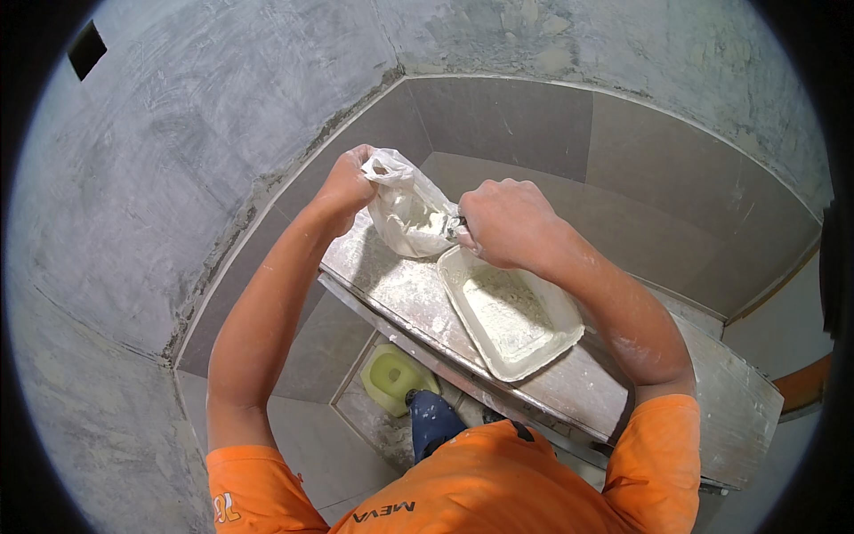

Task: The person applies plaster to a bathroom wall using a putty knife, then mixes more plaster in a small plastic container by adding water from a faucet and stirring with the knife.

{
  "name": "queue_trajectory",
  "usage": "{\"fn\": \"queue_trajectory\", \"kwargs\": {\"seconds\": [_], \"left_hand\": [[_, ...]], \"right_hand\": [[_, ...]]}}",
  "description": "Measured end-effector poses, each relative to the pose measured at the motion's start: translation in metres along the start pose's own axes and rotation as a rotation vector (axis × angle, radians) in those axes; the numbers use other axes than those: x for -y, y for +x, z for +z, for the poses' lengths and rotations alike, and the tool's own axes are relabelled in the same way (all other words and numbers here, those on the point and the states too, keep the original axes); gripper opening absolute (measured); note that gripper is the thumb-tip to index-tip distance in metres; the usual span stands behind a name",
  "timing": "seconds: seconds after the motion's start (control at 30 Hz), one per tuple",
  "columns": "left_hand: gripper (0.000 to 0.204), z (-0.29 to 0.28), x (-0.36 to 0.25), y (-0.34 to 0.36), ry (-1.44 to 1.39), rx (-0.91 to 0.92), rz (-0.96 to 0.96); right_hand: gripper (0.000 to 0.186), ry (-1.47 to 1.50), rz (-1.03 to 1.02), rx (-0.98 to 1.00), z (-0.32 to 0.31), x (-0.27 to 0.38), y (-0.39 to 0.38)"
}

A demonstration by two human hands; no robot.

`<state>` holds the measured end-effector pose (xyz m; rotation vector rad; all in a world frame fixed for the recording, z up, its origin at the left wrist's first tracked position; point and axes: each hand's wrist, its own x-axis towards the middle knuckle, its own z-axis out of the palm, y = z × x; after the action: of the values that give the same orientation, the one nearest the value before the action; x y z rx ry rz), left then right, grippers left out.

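A white plastic bag (407, 206) with pale powder in it hangs above a dusty board. My left hand (349, 185) is closed on the bag's gathered top edge at its far left. At the bag's right side my right hand (509, 222) is closed, knuckles up, around a small object with a dark, shiny end that shows against the bag. Most of that object is hidden by the fingers. Just below my right hand sits a shallow white rectangular tub (576, 340), its bottom coated with pale powder. My right forearm passes over the tub's right side.
The long powder-dusted board (569, 392) runs from left to lower right in front of me. Under it, a yellow-green squat toilet (391, 378) lies by my foot. Grey tiles (525, 125) and a rough plastered wall (222, 98) close off the far and left sides.
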<state>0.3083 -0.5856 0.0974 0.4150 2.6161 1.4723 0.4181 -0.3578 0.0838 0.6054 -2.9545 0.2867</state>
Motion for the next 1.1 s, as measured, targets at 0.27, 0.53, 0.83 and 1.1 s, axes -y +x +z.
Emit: {"fn": "queue_trajectory", "kwargs": {"seconds": [0.27, 0.53, 0.83, 1.1], "left_hand": [[0.022, 0.007, -0.001, -0.006, -0.056, 0.07, -0.014], [0.032, 0.014, -0.012, -0.011, 0.577, -0.088, 0.08], [0.038, -0.001, -0.003, -0.01, 0.102, 0.116, 0.056], [0.059, 0.014, -0.001, -0.036, 1.043, -0.226, 0.189]], "right_hand": [[0.028, 0.013, 0.007, 0.024, -0.001, 0.001, 0.0], [0.027, -0.004, 0.018, 0.021, -0.002, -0.001, -0.001], [0.027, -0.002, 0.007, 0.026, -0.004, 0.004, -0.002], [0.03, -0.014, 0.025, 0.049, -0.005, 0.002, -0.002]]}}
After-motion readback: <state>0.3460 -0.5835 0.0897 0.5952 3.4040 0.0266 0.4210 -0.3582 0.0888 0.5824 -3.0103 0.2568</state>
